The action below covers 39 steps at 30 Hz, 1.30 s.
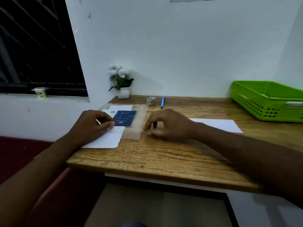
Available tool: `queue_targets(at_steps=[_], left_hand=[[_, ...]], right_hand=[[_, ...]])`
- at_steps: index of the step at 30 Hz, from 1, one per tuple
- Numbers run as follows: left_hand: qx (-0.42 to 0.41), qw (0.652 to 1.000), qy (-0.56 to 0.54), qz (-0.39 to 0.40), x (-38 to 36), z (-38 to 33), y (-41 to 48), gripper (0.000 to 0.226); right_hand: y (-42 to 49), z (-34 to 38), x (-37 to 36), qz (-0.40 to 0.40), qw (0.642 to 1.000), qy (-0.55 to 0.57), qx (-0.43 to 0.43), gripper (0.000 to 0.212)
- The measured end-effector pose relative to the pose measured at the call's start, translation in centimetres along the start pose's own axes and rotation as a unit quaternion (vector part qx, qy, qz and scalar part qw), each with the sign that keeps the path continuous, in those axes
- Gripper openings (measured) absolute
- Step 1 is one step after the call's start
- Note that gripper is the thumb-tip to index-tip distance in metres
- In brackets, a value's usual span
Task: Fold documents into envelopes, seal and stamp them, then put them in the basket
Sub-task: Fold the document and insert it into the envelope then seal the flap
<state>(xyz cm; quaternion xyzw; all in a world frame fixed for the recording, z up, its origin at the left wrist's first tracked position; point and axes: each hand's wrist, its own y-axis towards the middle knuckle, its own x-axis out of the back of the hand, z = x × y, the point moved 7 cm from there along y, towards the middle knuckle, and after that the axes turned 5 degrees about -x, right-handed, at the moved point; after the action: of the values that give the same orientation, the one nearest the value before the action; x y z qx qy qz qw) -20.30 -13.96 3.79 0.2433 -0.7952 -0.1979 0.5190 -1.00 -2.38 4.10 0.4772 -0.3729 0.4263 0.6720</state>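
A pile of white envelopes (106, 138) lies at the left end of the wooden desk (164, 154), partly under a clear plastic sleeve (138, 122). A dark blue printed document (125, 118) rests on the pile. My left hand (91, 123) pinches its near left corner between thumb and fingers. To the right of the sleeve, my right hand (167, 123) hovers over the desk, fingers curled down and apart, holding nothing. A white sheet of paper (219, 125) lies behind my right wrist. The green plastic basket (265, 102) stands at the far right.
A roll of tape (150, 100) and a blue pen (163, 102) lie near the back wall. A small white pot of white flowers (122, 82) stands at the back left corner. A cup (40, 92) sits on the window sill to the left.
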Motion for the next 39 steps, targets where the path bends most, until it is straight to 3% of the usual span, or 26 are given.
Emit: queue_targets(at_steps=[4, 8, 12, 16, 20, 29, 36, 39], left_hand=[[0.077, 0.991, -0.093, -0.052, 0.9, 2.2, -0.2, 0.008], [0.081, 0.989, -0.111, -0.058, 1.0, 1.9, -0.4, 0.004], [0.083, 0.989, -0.116, -0.048, 0.8, 1.6, -0.5, 0.004], [0.089, 0.988, -0.116, -0.052, 0.7, 1.8, -0.4, 0.003], [0.095, 0.986, -0.120, -0.063, 0.8, 2.1, -0.5, 0.004], [0.099, 0.980, -0.149, -0.087, 1.1, 2.1, -0.4, 0.008], [0.085, 0.980, -0.158, -0.080, 1.0, 1.4, -0.7, 0.005], [0.071, 0.984, -0.150, -0.070, 0.9, 0.8, -0.9, 0.005]], right_hand=[[2.9, 4.5, -2.4, -0.010, 0.992, -0.077, 0.098, 0.020], [4.0, 7.6, -3.5, -0.045, 0.959, -0.184, 0.210, 0.040], [4.2, 8.9, -4.7, -0.046, 0.919, -0.282, 0.271, 0.026], [4.3, 8.9, -5.3, -0.015, 0.906, -0.332, 0.260, 0.024], [3.9, 8.5, -5.3, 0.039, 0.944, -0.236, 0.229, 0.031], [1.0, 8.8, -5.9, 0.113, 0.974, -0.143, 0.134, 0.057], [-1.3, 10.0, -4.9, 0.104, 0.987, -0.100, 0.066, 0.065], [-2.2, 10.7, -4.5, 0.052, 0.994, -0.081, 0.048, 0.053]])
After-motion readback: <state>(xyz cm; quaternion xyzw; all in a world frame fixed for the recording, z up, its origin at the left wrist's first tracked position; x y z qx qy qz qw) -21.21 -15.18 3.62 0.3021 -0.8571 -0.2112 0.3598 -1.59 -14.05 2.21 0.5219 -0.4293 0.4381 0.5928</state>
